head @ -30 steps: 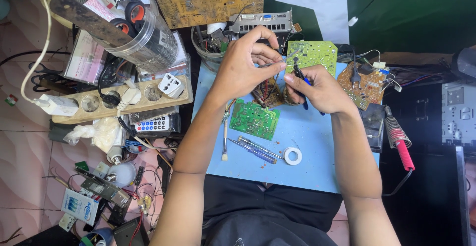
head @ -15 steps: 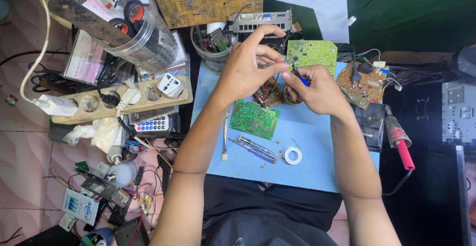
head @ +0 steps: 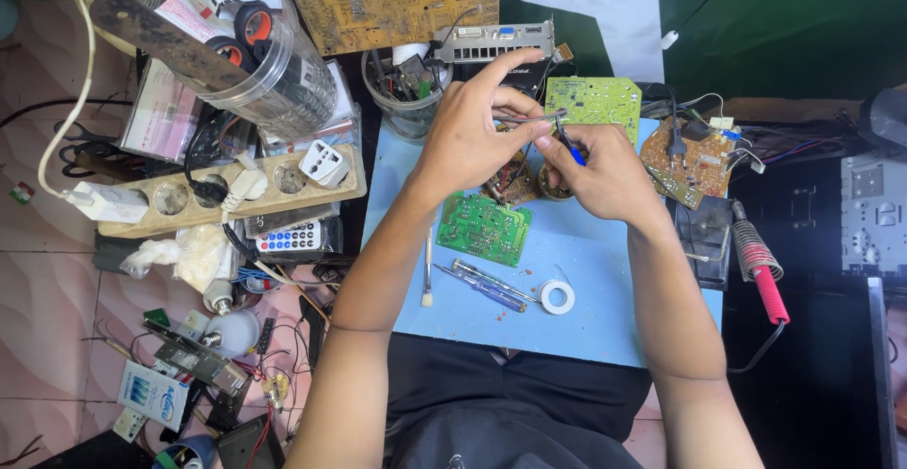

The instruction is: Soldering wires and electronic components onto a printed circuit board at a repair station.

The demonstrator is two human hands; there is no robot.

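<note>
Hands meet over the far half of the pale blue work mat [head: 586, 308]. The left hand [head: 470, 138] pinches thin metal tweezers [head: 540, 118], tips pointing right; the right hand [head: 605, 171] is closed around a slim blue-handled tool [head: 570, 148]. Both tips converge just above a small brown circuit board with wound components [head: 513, 184], which lies on the mat under the left palm. The work looks mid-way: the board is still being picked at, and whether any part is off it I cannot tell.

Just beside it lies a green rectangular circuit board [head: 484, 227], then a small brush [head: 427, 271], two screwdrivers [head: 489, 286] and a white roll of tape [head: 556, 296]. A lime-green board [head: 595, 101] sits beyond the hands, a red-handled soldering iron [head: 761, 271] rests right of the mat, and a beige power strip [head: 227, 195] lies left.
</note>
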